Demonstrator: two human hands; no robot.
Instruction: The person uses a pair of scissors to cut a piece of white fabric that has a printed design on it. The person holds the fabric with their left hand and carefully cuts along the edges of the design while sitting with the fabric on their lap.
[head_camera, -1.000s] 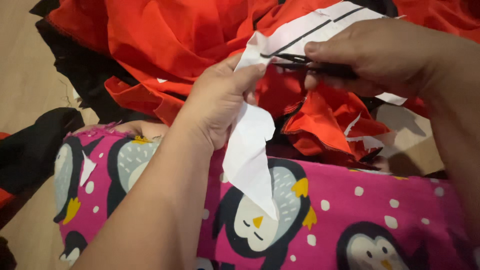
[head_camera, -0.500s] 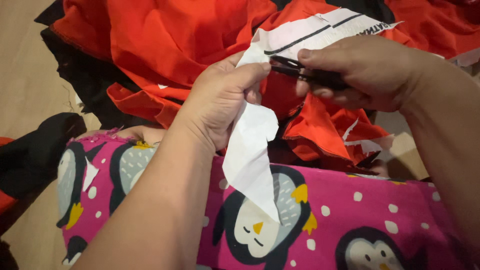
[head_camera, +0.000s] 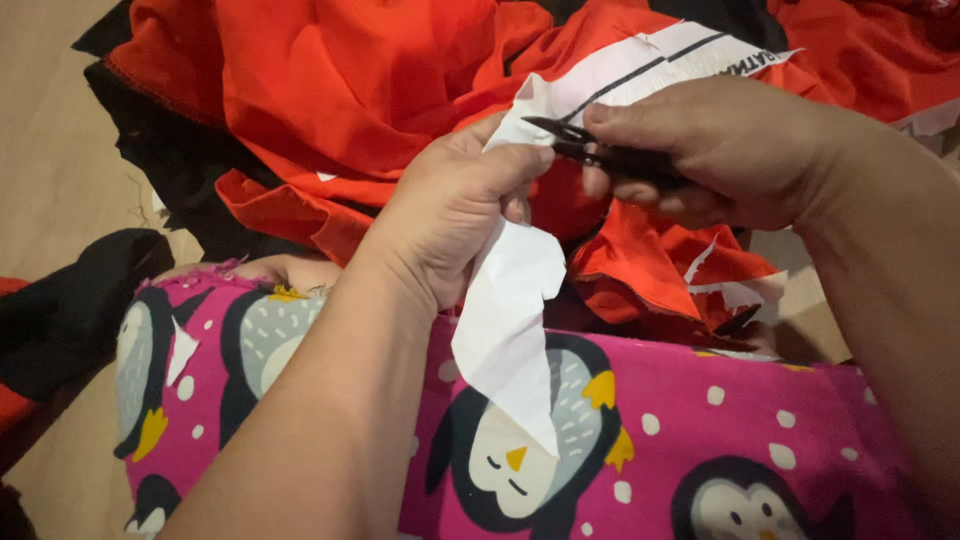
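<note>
2 hands work close: left hand (head_camera: 450, 215) pinches white paper's (head_camera: 510, 330) top edge, right hand (head_camera: 720, 150) grips black snips (head_camera: 590, 150).

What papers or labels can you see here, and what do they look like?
White paper strip with dark lines: lies on the red cloth at the top, long, with dark print at its far end.
White paper piece: pinched in the left hand, hangs down, irregular, blank.
Small white paper scraps: among red folds under the right hand, which holds black snips.
</note>
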